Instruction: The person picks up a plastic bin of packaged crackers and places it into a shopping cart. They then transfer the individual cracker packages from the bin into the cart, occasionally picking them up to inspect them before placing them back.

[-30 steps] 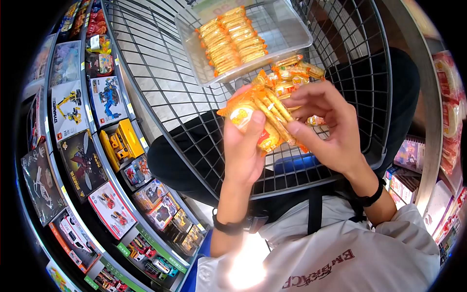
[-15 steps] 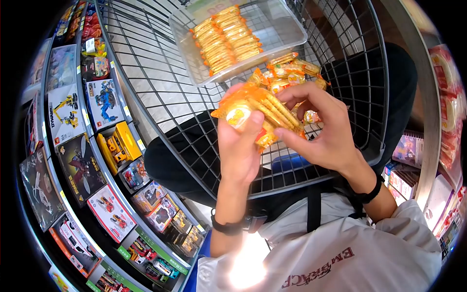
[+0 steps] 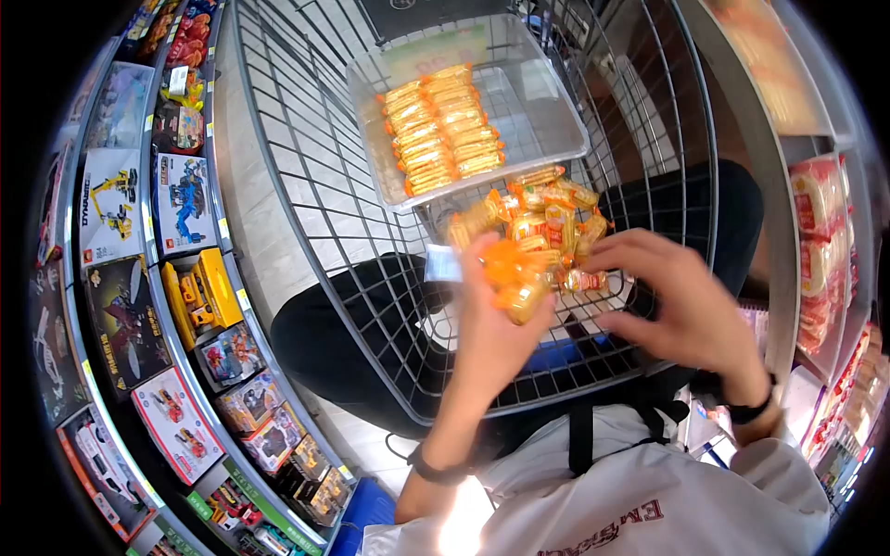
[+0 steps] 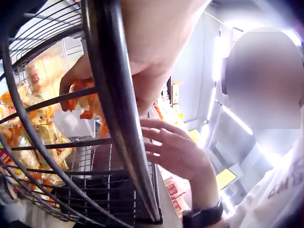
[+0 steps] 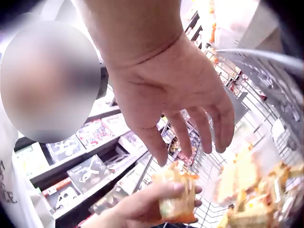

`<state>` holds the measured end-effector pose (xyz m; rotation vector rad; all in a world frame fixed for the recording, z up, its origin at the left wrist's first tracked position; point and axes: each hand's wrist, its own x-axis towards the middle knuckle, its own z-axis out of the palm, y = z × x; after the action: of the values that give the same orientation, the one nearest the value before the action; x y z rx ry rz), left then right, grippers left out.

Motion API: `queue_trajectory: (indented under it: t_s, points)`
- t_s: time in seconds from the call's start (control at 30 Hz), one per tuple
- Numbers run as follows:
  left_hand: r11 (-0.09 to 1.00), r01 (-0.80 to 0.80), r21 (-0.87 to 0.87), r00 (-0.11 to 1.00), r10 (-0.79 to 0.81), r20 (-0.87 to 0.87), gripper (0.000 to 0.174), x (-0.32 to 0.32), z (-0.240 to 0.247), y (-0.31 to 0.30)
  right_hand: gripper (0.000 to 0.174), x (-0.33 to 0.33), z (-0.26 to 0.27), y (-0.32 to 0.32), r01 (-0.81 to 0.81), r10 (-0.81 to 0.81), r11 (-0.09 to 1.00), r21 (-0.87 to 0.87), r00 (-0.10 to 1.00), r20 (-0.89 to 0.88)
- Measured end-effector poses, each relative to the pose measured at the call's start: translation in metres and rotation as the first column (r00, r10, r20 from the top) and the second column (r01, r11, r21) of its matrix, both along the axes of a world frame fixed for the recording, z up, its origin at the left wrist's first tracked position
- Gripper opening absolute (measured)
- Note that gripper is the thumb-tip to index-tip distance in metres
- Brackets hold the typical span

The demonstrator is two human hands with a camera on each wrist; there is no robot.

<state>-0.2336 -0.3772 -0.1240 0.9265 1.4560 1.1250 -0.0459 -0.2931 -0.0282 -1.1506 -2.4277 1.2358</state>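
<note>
My left hand (image 3: pixel 496 338) grips a small bundle of snack packets (image 3: pixel 519 283) in clear and orange wrappers, over the near end of the shopping cart (image 3: pixel 394 375). In the right wrist view the thumb lies across the front of the bundle (image 5: pixel 176 194). To its right, my right hand (image 3: pixel 672 296) is held apart with loosely spread fingers and nothing in them. Just beyond both hands, loose packets of the same kind (image 3: pixel 559 222) lie heaped in the cart. Farther back, a clear plastic bin (image 3: pixel 549 153) carries two neat rows of packets (image 3: pixel 436 130).
Shelves of boxed toys (image 3: pixel 116 208) line the left side. At the right stands a shelf edge (image 3: pixel 769 148) with bagged goods (image 3: pixel 820 213). The person's legs (image 3: pixel 315 320) flank the cart, and a pale card (image 3: pixel 443 263) shows beside the left hand.
My right hand has let go of the bundle and moved away to the right. The left hand keeps the packets and has turned and shifted slightly. The view has shifted too.
</note>
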Motion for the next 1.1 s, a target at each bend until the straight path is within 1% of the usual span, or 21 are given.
queue_trajectory:
  t_s: [0.03, 0.07, 0.1, 0.17, 0.23, 0.3, 0.33, 0.37, 0.4, 0.43, 0.5, 0.53, 0.57, 0.63, 0.7, 0.77, 0.8, 0.87, 0.93, 1.03, 1.1]
  points:
    - [0.995, 0.096, 0.009, 0.934, -0.087, -0.346, 0.080, -0.001, 0.000, 0.001, 0.039, 0.004, 0.018, 0.014, -0.043, 0.040, 0.998, 0.036, 0.997, 0.068]
    - [0.982, 0.169, 0.080, 0.850, -0.104, -0.516, 0.080, 0.001, -0.001, 0.000, 0.040, 0.003, 0.033, 0.031, -0.105, 0.089, 0.989, 0.106, 0.986, 0.144]
    - [0.968, 0.249, -0.039, 0.718, -0.211, -0.664, 0.084, 0.003, -0.002, 0.000, 0.041, 0.007, 0.035, 0.049, -0.136, 0.111, 0.981, 0.139, 0.979, 0.173]
    - [0.909, 0.383, -0.168, 0.526, -0.364, -0.769, 0.088, 0.008, 0.001, -0.004, 0.042, -0.008, 0.032, 0.083, -0.110, 0.042, 0.972, 0.209, 0.952, 0.302]
    - [0.903, 0.408, -0.134, 0.558, -0.363, -0.746, 0.084, 0.005, 0.005, -0.007, 0.044, -0.033, -0.003, 0.130, -0.301, 0.193, 0.878, 0.372, 0.934, 0.301]
    - [0.900, 0.428, -0.087, 0.601, -0.355, -0.717, 0.080, 0.007, 0.004, -0.008, 0.045, -0.075, -0.054, 0.171, -0.368, 0.253, 0.862, 0.349, 0.909, 0.332]
    - [0.900, 0.422, -0.111, 0.541, -0.348, -0.766, 0.074, 0.006, 0.001, -0.009, 0.054, -0.094, -0.086, 0.191, -0.432, 0.363, 0.840, 0.328, 0.897, 0.252]
    - [0.902, 0.409, -0.139, 0.477, -0.341, -0.810, 0.068, 0.005, -0.002, -0.011, 0.058, -0.114, -0.113, 0.198, -0.456, 0.370, 0.851, 0.260, 0.872, 0.319]
    - [0.893, 0.411, -0.186, 0.439, -0.373, -0.818, 0.058, 0.004, -0.001, -0.012, 0.062, -0.128, -0.138, 0.203, -0.480, 0.387, 0.857, 0.187, 0.840, 0.381]
    - [0.901, 0.391, -0.189, 0.457, -0.368, -0.809, 0.058, 0.004, -0.003, -0.014, 0.062, -0.136, -0.158, 0.206, -0.503, 0.410, 0.847, 0.175, 0.826, 0.388]
    - [0.897, 0.360, -0.255, 0.384, -0.392, -0.836, 0.054, 0.005, -0.008, -0.017, 0.068, -0.146, -0.189, 0.206, -0.696, 0.591, 0.717, 0.038, 0.636, 0.496]
    - [0.903, 0.348, -0.254, 0.402, -0.388, -0.829, 0.054, 0.005, -0.008, -0.016, 0.076, -0.150, -0.199, 0.205, -0.732, 0.599, 0.679, 0.059, 0.598, 0.533]
    - [0.898, 0.338, -0.281, 0.407, -0.408, -0.817, 0.053, 0.004, -0.008, -0.014, 0.076, -0.151, -0.206, 0.208, -0.744, 0.609, 0.667, 0.050, 0.582, 0.538]
    - [0.894, 0.318, -0.316, 0.421, -0.431, -0.798, 0.053, 0.004, -0.007, -0.013, 0.083, -0.160, -0.202, 0.203, -0.756, 0.554, 0.653, 0.046, 0.519, 0.651]
    - [0.919, 0.308, -0.247, 0.416, -0.363, -0.834, 0.054, 0.005, -0.006, -0.013, 0.085, -0.163, -0.206, 0.202, -0.763, 0.541, 0.643, 0.062, 0.510, 0.669]
    - [0.914, 0.342, -0.219, 0.434, -0.360, -0.826, 0.058, 0.005, -0.006, -0.013, 0.087, -0.160, -0.207, 0.201, -0.765, 0.518, 0.639, 0.083, 0.507, 0.689]
    - [0.908, 0.374, -0.191, 0.448, -0.357, -0.819, 0.061, 0.004, -0.006, -0.013, 0.086, -0.157, -0.209, 0.199, -0.761, 0.502, 0.637, 0.121, 0.529, 0.685]
    - [0.903, 0.378, -0.204, 0.449, -0.371, -0.813, 0.060, 0.004, -0.004, -0.011, 0.084, -0.151, -0.213, 0.200, -0.760, 0.490, 0.631, 0.156, 0.547, 0.679]
    - [0.896, 0.385, -0.222, 0.446, -0.391, -0.805, 0.059, 0.004, -0.002, -0.013, 0.083, -0.144, -0.218, 0.198, -0.706, 0.465, 0.659, 0.258, 0.653, 0.598]
    - [0.885, 0.408, -0.225, 0.444, -0.407, -0.798, 0.061, -0.001, 0.005, -0.010, 0.082, -0.146, -0.223, 0.202, -0.696, 0.471, 0.670, 0.259, 0.668, 0.576]
    - [0.884, 0.408, -0.229, 0.508, -0.429, -0.747, 0.048, -0.011, 0.021, -0.011, 0.082, -0.148, -0.222, 0.201, -0.700, 0.489, 0.672, 0.239, 0.663, 0.566]
